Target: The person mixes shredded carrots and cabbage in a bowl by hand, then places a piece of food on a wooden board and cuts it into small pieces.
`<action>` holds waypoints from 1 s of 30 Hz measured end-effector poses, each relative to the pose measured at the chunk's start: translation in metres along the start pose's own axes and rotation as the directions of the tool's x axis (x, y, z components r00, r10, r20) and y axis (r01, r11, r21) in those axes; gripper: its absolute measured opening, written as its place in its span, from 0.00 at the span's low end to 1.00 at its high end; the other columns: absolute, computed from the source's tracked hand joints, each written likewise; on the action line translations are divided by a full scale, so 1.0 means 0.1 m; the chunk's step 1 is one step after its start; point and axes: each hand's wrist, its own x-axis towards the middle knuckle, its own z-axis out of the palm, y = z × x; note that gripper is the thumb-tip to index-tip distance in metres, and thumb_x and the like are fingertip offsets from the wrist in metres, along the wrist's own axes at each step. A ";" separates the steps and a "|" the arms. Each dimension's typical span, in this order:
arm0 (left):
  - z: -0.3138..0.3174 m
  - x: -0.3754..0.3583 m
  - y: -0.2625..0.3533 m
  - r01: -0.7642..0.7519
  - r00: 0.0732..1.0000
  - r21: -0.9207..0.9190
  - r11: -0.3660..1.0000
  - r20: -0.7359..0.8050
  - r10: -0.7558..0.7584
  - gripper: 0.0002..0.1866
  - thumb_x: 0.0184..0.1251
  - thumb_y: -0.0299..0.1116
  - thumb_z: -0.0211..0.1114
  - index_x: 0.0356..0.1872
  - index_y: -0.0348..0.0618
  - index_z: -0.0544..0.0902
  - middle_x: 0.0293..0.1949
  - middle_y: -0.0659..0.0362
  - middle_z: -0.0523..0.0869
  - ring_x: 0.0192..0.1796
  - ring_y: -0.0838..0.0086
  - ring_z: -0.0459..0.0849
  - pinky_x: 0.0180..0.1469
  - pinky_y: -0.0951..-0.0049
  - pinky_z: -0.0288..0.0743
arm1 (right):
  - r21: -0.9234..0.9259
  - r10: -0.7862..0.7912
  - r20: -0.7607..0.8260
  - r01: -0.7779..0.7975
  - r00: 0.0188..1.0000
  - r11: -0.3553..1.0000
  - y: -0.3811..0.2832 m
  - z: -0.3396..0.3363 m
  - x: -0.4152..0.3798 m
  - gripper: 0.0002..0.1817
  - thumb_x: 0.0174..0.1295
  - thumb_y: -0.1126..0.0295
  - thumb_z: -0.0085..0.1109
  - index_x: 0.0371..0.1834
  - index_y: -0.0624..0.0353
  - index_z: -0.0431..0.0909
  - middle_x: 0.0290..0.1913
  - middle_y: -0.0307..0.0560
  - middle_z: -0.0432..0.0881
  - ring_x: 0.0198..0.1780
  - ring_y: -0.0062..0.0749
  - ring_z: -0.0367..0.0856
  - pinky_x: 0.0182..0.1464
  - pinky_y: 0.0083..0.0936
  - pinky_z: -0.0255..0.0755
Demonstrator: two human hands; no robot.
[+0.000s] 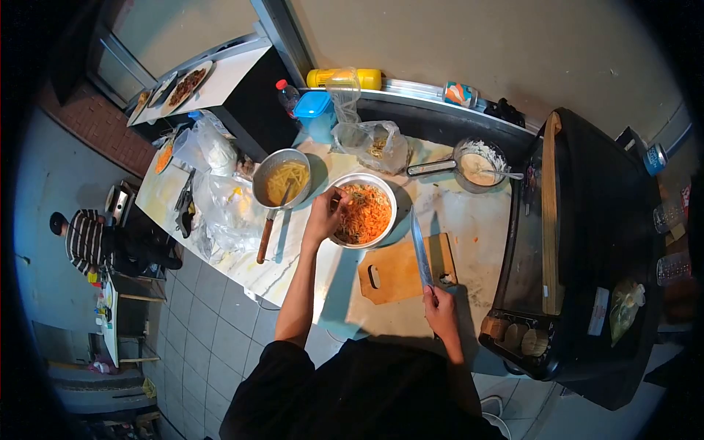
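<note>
My left hand (325,216) hangs over the left rim of a white metal bowl (394,192), its fingers pinched together. What they hold, if anything, is too small to make out. Shredded orange carrot (364,217) mixed with green bits fills the bowl. In my right hand (441,315) is a large kitchen knife (421,246), gripped by its dark handle with the blade pointing away from me. The blade crosses above a wooden cutting board (392,275), which has a small dark scrap near its right side.
Left of the bowl stands a saucepan (268,176) with pale strips in liquid. A batter pot (480,165) with a spoon sits back right. Plastic bags (224,209) and a blue-lidded container (315,106) are leftward. A black grill-like unit (598,220) borders the right. Another person (95,242) is far left.
</note>
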 end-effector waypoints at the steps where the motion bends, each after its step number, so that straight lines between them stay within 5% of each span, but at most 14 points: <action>1: -0.02 0.00 -0.01 -0.001 0.999 0.046 0.999 -0.034 0.003 0.10 0.72 0.33 0.59 0.35 0.35 0.77 0.27 0.61 0.81 0.29 0.82 0.79 0.30 0.78 0.71 | -0.010 -0.012 -0.003 0.012 1.000 1.000 0.00 0.00 0.00 0.17 0.70 0.65 0.51 0.25 0.66 0.73 0.15 0.44 0.67 0.17 0.23 0.66 0.22 0.28 0.58; 5: -0.05 -0.03 0.03 0.121 0.993 -0.199 0.972 0.025 -0.119 0.09 0.74 0.32 0.57 0.37 0.37 0.77 0.27 0.63 0.80 0.30 0.83 0.78 0.31 0.80 0.69 | -0.011 -0.008 -0.003 0.008 1.000 1.000 0.02 -0.01 -0.02 0.17 0.70 0.65 0.51 0.25 0.65 0.73 0.15 0.45 0.68 0.16 0.24 0.66 0.21 0.28 0.58; 7: -0.03 -0.07 0.10 0.181 0.982 -0.575 0.797 0.059 -0.180 0.06 0.73 0.31 0.58 0.38 0.39 0.77 0.29 0.65 0.80 0.32 0.84 0.76 0.33 0.81 0.70 | -0.002 -0.009 -0.012 0.009 1.000 1.000 0.02 -0.01 -0.02 0.17 0.70 0.65 0.51 0.25 0.65 0.73 0.15 0.45 0.68 0.16 0.24 0.67 0.21 0.28 0.59; 9: -0.03 -0.10 0.17 0.177 0.984 -0.583 0.793 0.078 -0.162 0.07 0.72 0.32 0.60 0.38 0.39 0.78 0.30 0.65 0.80 0.32 0.84 0.77 0.33 0.81 0.70 | 0.005 -0.008 -0.023 0.008 1.000 1.000 -0.01 -0.03 -0.03 0.17 0.70 0.65 0.51 0.25 0.65 0.73 0.14 0.45 0.68 0.16 0.25 0.67 0.21 0.28 0.59; 11: 0.01 -0.15 0.28 0.190 0.982 -0.590 0.784 0.105 -0.159 0.08 0.71 0.31 0.62 0.40 0.36 0.79 0.31 0.65 0.81 0.33 0.83 0.79 0.35 0.81 0.72 | 0.010 0.078 0.024 -0.078 0.997 0.997 -0.07 -0.07 -0.03 0.16 0.69 0.63 0.51 0.29 0.66 0.74 0.20 0.61 0.70 0.21 0.54 0.69 0.24 0.37 0.60; 12: 0.06 -0.18 0.35 0.196 0.981 -0.593 0.781 0.113 -0.160 0.08 0.71 0.31 0.62 0.40 0.36 0.79 0.31 0.65 0.81 0.33 0.83 0.79 0.35 0.81 0.72 | 0.006 0.086 0.021 -0.086 0.996 0.996 -0.07 -0.07 -0.04 0.16 0.69 0.63 0.51 0.29 0.66 0.74 0.20 0.61 0.70 0.21 0.54 0.69 0.24 0.37 0.60; 15: 0.27 -0.31 0.61 0.079 0.995 -0.439 0.895 0.091 -0.043 0.07 0.70 0.30 0.62 0.42 0.36 0.81 0.31 0.66 0.81 0.32 0.84 0.77 0.35 0.82 0.72 | 0.009 0.092 -0.001 -0.092 0.996 0.996 0.03 -0.06 -0.05 0.16 0.69 0.63 0.51 0.30 0.66 0.74 0.20 0.61 0.71 0.22 0.55 0.71 0.24 0.38 0.62; 17: 0.55 -0.45 0.60 0.135 0.980 -0.434 0.891 0.191 -0.056 0.05 0.68 0.28 0.63 0.40 0.39 0.82 0.30 0.65 0.82 0.31 0.83 0.78 0.34 0.80 0.73 | -0.031 0.047 -0.039 -0.048 0.998 0.998 0.11 -0.03 -0.05 0.18 0.70 0.64 0.51 0.24 0.66 0.71 0.15 0.50 0.69 0.17 0.35 0.69 0.23 0.32 0.61; 18: 0.68 -0.55 0.69 0.167 0.967 -0.438 0.883 0.247 -0.061 0.04 0.67 0.26 0.63 0.40 0.38 0.82 0.29 0.64 0.83 0.30 0.82 0.79 0.34 0.79 0.73 | -0.033 0.055 -0.044 -0.057 0.998 0.998 0.10 -0.04 -0.06 0.18 0.70 0.64 0.51 0.24 0.66 0.71 0.15 0.50 0.69 0.17 0.35 0.69 0.23 0.32 0.61; 20: 0.94 -0.68 0.74 0.084 0.962 -0.297 0.951 0.271 0.000 0.03 0.64 0.23 0.64 0.37 0.37 0.82 0.28 0.57 0.86 0.31 0.77 0.83 0.34 0.76 0.75 | -0.076 0.084 -0.023 -0.085 0.996 0.993 0.10 -0.06 -0.07 0.17 0.69 0.64 0.51 0.26 0.66 0.72 0.18 0.56 0.72 0.20 0.46 0.72 0.25 0.36 0.62; 21: 1.05 -0.71 0.74 -0.024 0.968 -0.264 0.964 0.233 0.088 0.04 0.61 0.20 0.63 0.35 0.38 0.83 0.30 0.52 0.87 0.31 0.67 0.87 0.35 0.71 0.77 | -0.079 0.089 -0.027 -0.091 0.996 0.993 0.14 -0.06 -0.09 0.17 0.69 0.64 0.51 0.26 0.66 0.72 0.18 0.56 0.72 0.20 0.46 0.72 0.25 0.36 0.62; 25: 1.32 -0.88 0.69 -0.057 0.975 0.055 0.997 0.217 0.044 0.03 0.59 0.26 0.64 0.33 0.43 0.85 0.31 0.51 0.86 0.33 0.53 0.84 0.36 0.62 0.77 | -0.158 0.068 -0.022 -0.070 0.997 0.985 0.35 -0.01 -0.13 0.15 0.68 0.64 0.50 0.29 0.65 0.73 0.25 0.62 0.76 0.29 0.60 0.76 0.31 0.46 0.67; 30: 1.35 -0.93 0.73 -0.044 0.992 0.138 0.989 0.125 0.027 0.04 0.60 0.28 0.64 0.31 0.43 0.86 0.27 0.50 0.85 0.31 0.52 0.83 0.34 0.60 0.75 | -0.244 0.083 0.032 -0.073 0.996 0.967 0.40 0.02 -0.13 0.14 0.69 0.62 0.49 0.33 0.62 0.74 0.29 0.63 0.80 0.35 0.63 0.79 0.36 0.53 0.70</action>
